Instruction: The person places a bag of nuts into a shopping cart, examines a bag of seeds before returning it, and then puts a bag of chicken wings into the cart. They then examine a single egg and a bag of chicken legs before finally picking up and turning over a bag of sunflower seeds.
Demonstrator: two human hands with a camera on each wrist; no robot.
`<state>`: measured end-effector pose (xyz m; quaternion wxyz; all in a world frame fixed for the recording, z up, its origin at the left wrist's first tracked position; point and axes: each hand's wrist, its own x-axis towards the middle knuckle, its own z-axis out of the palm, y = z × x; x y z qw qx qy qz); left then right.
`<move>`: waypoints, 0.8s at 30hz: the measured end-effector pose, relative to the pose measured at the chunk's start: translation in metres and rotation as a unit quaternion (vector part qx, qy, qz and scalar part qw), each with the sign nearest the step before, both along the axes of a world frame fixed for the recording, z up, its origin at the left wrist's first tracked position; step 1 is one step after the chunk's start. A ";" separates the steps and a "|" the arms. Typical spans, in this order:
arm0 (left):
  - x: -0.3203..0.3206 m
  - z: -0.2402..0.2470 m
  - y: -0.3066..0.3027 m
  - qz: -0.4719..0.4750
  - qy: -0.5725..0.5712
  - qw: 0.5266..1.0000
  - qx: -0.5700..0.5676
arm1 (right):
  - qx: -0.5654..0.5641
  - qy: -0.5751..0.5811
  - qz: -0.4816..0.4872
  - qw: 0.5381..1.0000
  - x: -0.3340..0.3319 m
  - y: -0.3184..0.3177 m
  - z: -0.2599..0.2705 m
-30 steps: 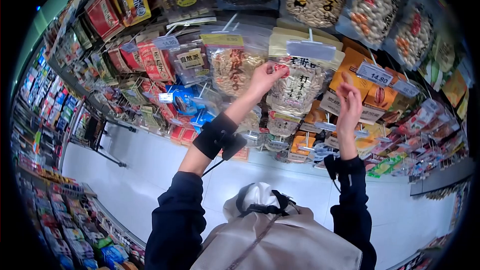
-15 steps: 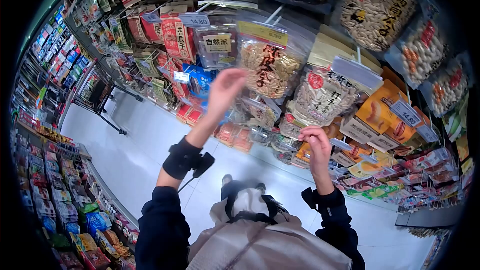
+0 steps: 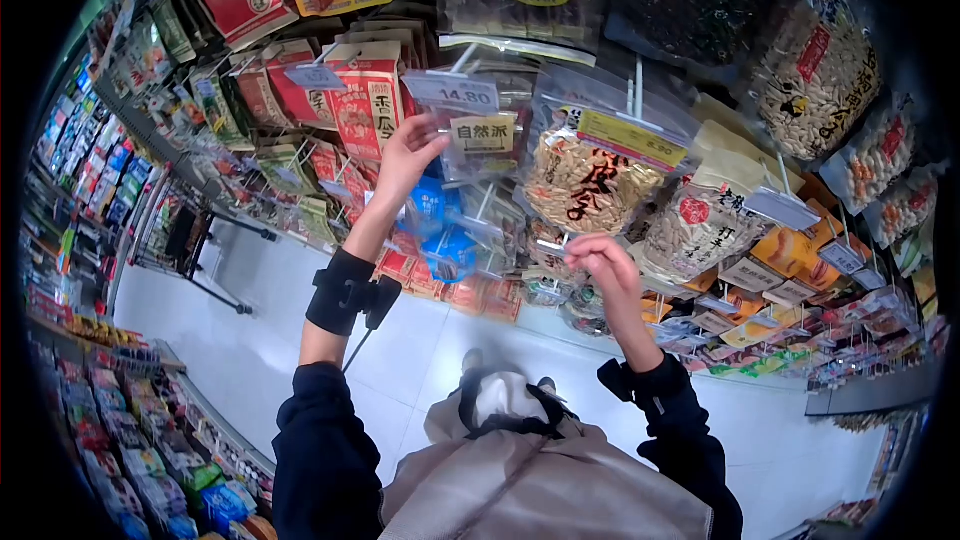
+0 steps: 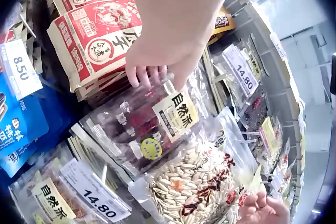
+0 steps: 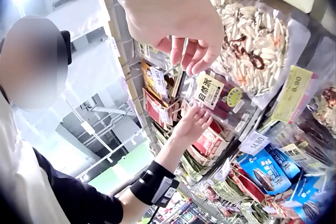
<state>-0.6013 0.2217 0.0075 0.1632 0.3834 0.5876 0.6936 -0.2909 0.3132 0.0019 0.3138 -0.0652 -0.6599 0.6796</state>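
My left hand (image 3: 408,155) is at the left edge of a clear snack pouch (image 3: 484,133) with a cream label, hanging under a 14.80 price tag (image 3: 455,92). In the left wrist view its fingertips lie right at the edge of that pouch (image 4: 131,121), which shows dark reddish pieces and a yellow-green round sticker. Seen from the right wrist, the fingers of the left hand (image 5: 189,127) are fairly straight. Below a clear bag of seeds (image 3: 585,185), my right hand (image 3: 605,265) hovers with loosely bent fingers and holds nothing.
Red-and-cream seed packets (image 3: 365,100) hang left of the pouch, blue packets (image 3: 440,235) below. Further right hangs a cream-topped seed bag (image 3: 705,210). Price-tag hooks jut out between the bags. A shopping cart (image 3: 185,250) stands on the aisle floor at the left.
My left hand has left the cream-topped seed bag and moved left to the clear pouch. The right hand has moved left and down, away from the orange packets. The head view has shifted left.
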 end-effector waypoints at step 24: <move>-0.031 0.033 0.003 -0.094 0.180 0.973 -0.109 | 0.003 -0.009 -0.193 0.981 -0.126 -0.003 0.026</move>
